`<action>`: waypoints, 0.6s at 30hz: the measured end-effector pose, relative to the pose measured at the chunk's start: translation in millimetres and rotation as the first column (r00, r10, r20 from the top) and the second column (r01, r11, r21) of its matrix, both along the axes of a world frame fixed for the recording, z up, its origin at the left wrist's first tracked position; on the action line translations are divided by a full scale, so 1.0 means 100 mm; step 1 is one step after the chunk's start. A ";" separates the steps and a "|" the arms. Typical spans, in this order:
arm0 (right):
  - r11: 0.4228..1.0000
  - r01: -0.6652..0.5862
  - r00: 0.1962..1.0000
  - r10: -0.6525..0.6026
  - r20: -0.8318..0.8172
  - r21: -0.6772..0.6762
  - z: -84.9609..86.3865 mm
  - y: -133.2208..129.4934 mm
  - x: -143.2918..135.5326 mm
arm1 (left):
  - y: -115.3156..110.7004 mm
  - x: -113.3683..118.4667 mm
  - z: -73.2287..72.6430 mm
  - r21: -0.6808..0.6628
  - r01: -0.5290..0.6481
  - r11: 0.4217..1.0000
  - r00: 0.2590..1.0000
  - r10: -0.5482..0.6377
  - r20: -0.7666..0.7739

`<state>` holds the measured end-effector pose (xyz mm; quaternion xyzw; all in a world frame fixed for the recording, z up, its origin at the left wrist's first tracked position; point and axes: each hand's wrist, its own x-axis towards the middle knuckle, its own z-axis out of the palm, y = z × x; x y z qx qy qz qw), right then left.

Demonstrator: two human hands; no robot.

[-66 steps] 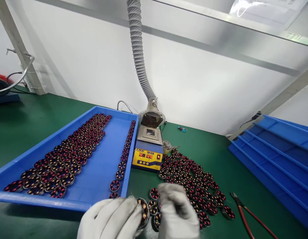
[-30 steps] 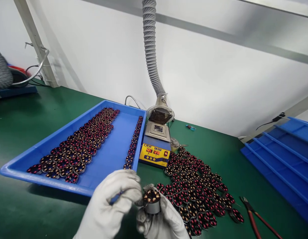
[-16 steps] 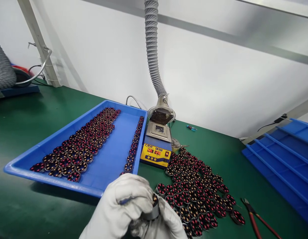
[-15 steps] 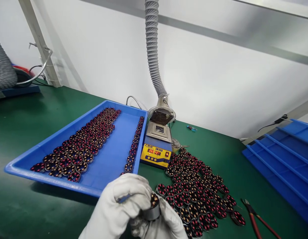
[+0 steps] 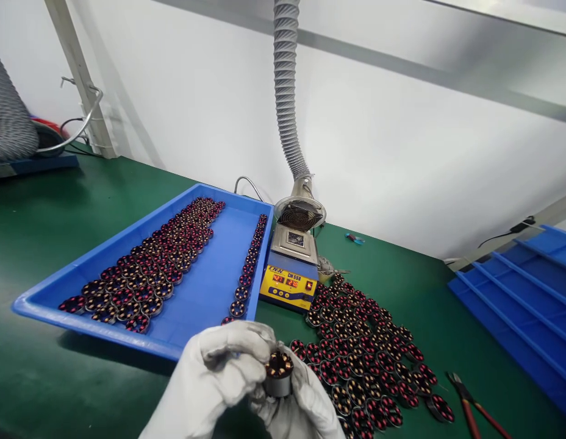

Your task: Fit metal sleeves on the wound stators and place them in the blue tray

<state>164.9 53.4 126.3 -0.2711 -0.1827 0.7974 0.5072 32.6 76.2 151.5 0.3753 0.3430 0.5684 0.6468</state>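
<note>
Both my hands wear white gloves with greyish, soiled fingertips. Between them, at the bottom centre of the head view, is a stator (image 5: 279,373), a short grey metal ring with copper-coloured windings inside, its open face tilted up. My left hand (image 5: 219,372) is closed, thumb and fingertips at the ring's left upper edge. From below and the right, my right hand (image 5: 305,396) wraps around the ring. The lower fingers of the right hand are partly hidden. Just right of my hands, many similar stators (image 5: 356,360) lie spread on the green table (image 5: 402,274).
A blue tray (image 5: 198,286) on the left holds a wide block of stators and a single row. Behind my hands stands a yellow-fronted solder pot (image 5: 290,283) under an extraction hose (image 5: 286,79). Red-handled cutters (image 5: 468,402) and blue trays (image 5: 521,311) are at right.
The stator has turned so more of its inner windings face me, and the left fingers have shifted slightly back from it. The view has moved a little, and the solder pot's display digits differ.
</note>
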 end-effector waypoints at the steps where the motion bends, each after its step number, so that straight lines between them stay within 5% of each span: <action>1: 1.000 0.016 1.000 -0.016 0.000 -0.009 -0.01 -0.02 0.01 | 0.00 0.00 -0.01 -0.018 -0.063 0.998 0.998 0.063 -0.008; 3: 0.999 0.053 0.998 -0.053 0.022 0.008 -0.05 -0.03 0.01 | 0.00 0.00 -0.05 -0.012 -0.109 0.994 0.984 0.106 -0.144; 7: 0.973 0.169 0.961 -0.197 0.192 0.155 -0.23 0.05 -0.04 | 0.01 0.03 -0.12 0.239 0.151 0.959 0.909 -0.040 -0.416; 11: 0.935 0.268 0.898 -0.330 0.293 0.233 -0.34 0.09 -0.03 | 0.04 -0.06 -0.10 0.625 0.087 0.776 0.821 0.300 -0.486; 13: 0.909 0.316 0.866 -0.393 0.309 0.271 -0.31 0.01 -0.03 | 0.05 -0.14 -0.08 0.621 -0.027 0.783 0.772 0.411 -0.485; 15: 0.809 0.401 0.744 -0.561 0.362 0.429 -0.26 -0.09 -0.08 | 0.05 -0.19 -0.10 0.487 -0.141 0.862 0.749 0.414 -0.517; 16: 0.713 0.421 0.628 -0.675 0.387 0.560 -0.23 -0.13 -0.11 | 0.06 -0.20 -0.12 0.387 -0.139 0.911 0.770 0.346 -0.537; 18: 0.504 0.332 0.353 -0.850 0.390 0.797 -0.20 -0.18 -0.20 | 0.06 -0.14 -0.16 0.191 0.040 0.981 0.849 0.068 -0.525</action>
